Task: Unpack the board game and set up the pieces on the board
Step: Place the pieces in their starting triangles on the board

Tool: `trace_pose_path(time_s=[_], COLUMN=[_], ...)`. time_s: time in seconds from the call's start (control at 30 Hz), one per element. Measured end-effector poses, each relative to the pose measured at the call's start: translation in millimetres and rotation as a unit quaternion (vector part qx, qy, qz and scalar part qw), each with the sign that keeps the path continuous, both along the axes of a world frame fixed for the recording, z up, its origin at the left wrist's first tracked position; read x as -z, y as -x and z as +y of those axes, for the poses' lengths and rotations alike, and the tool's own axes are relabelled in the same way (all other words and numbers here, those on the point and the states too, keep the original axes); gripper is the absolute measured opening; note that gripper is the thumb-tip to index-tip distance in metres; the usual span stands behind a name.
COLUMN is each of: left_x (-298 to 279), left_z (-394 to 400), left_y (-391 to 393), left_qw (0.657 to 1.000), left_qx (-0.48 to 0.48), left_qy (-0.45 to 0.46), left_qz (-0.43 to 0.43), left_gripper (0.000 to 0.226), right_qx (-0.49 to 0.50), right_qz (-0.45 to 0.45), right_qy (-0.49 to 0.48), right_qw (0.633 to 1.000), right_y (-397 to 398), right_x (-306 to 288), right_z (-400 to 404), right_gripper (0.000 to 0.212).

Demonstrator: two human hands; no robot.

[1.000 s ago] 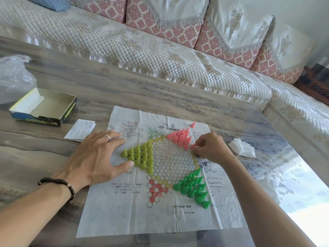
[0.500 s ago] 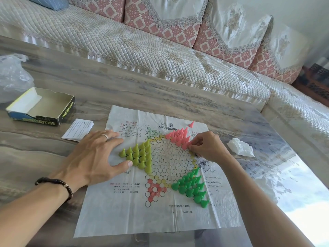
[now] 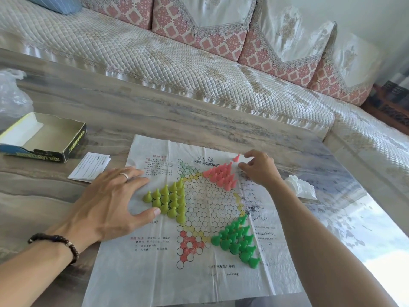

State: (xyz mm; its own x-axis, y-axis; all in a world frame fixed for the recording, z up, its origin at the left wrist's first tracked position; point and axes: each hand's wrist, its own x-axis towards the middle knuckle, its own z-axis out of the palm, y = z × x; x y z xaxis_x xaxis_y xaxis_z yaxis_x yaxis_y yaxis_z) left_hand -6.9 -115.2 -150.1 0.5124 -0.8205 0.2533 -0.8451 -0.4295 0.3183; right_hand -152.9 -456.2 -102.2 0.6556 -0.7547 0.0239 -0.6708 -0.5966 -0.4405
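A person's two bare forearms reach in from the bottom edge over a paper game board (image 3: 155,273) spread flat on a grey, wood-grained table (image 3: 132,111). Nearest the viewer, a cluster of dark green pieces (image 3: 238,240) stands upright in the star point at the board's lower right. A little farther, the left hand (image 3: 106,202), wearing a ring and a dark beaded bracelet, lies flat with fingers spread and relaxed, pressing the board's left side; its thumb tip touches the edge of the yellow-green pieces (image 3: 169,200), which fill the left star point. Beyond them, pink pieces (image 3: 222,175) stand grouped in the upper right point. The right hand (image 3: 259,168) hovers just beside that group, thumb and forefinger parted and loosely curved, holding nothing; one single pink piece (image 3: 236,157) stands apart near the board's far edge, between those two fingertips' reach but untouched. A crumpled white wrapper (image 3: 299,187) lies right of the board. To the left sit a folded instruction leaflet (image 3: 89,166), the open game box (image 3: 42,137), and a clear plastic bag (image 3: 11,96). Farthest back runs a quilted cream sofa (image 3: 166,60) with pink patterned cushions (image 3: 199,21).
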Motion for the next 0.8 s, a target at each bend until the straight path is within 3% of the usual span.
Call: trace_pose_path(time_s=[0.23, 0.4, 0.6, 0.8], left_x=[0.4, 0.0, -1.3, -0.1], left_z=[-0.5, 0.9, -0.9, 0.1], left_y=[-0.6, 0.3, -0.2, -1.0], left_qw=[1.000, 1.000, 1.000, 1.000], left_qx=[-0.001, -0.001, 0.002, -0.001], left_qy=[-0.003, -0.008, -0.009, -0.013], left_qz=[-0.002, -0.001, -0.006, -0.004], left_gripper=[0.082, 0.085, 0.083, 0.086], right_qx=[0.013, -0.016, -0.036, 0.012], right_qz=[-0.036, -0.028, -0.033, -0.024], right_qy=[0.026, -0.005, 0.033, 0.024], right_qw=[0.999, 0.999, 0.998, 0.999], right_y=[-18.8, -9.8, -20.4, -8.6], right_x=[14.6, 11.1, 10.4, 8.3], right_z=[-8.7, -6.8, -2.5, 2.9], right_gripper=[0.017, 0.046, 0.014, 0.011])
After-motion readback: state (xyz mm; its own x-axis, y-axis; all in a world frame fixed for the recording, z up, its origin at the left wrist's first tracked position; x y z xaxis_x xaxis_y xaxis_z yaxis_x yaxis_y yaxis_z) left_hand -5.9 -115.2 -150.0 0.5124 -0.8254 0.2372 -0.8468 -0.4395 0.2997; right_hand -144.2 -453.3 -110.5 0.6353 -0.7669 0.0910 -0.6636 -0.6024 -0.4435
